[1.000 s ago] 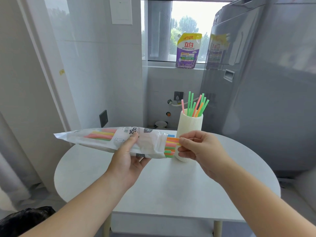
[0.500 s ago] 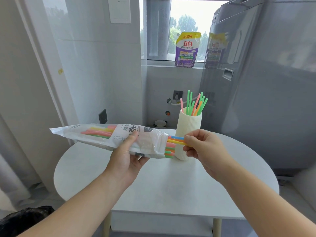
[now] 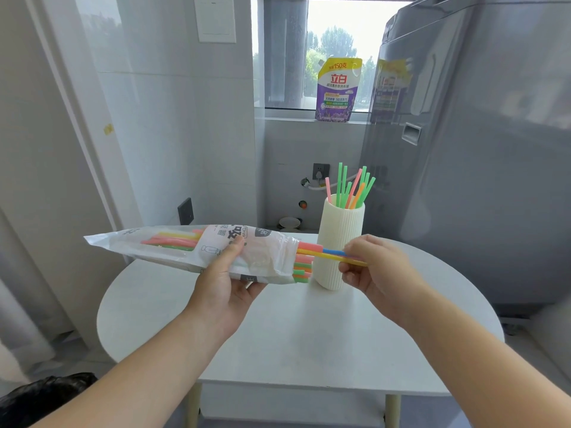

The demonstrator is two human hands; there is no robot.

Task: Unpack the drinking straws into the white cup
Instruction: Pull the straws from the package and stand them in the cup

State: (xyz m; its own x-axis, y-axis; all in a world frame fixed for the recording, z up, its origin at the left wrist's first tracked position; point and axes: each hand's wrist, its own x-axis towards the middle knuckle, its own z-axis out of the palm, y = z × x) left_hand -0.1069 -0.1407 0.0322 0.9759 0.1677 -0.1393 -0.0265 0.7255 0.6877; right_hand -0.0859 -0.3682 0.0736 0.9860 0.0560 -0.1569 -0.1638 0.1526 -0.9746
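Observation:
My left hand (image 3: 225, 285) holds a clear plastic straw packet (image 3: 173, 247) level above the table, its open end pointing right with coloured straw ends sticking out. My right hand (image 3: 374, 270) pinches a yellow and a blue straw (image 3: 327, 254), both drawn partway out of the packet and crossing in front of the white cup. The ribbed white cup (image 3: 338, 239) stands upright on the table behind them. Several green, pink and orange straws (image 3: 352, 188) stand in the cup.
The round white table (image 3: 309, 335) sits under my hands. A grey appliance (image 3: 479, 149) stands close on the right. A purple detergent pouch (image 3: 336, 89) rests on the window sill. A black bag (image 3: 40, 400) lies on the floor at lower left.
My right hand has moved right, drawing the yellow and blue straws further out of the packet. The left hand and packet have stayed nearly still.

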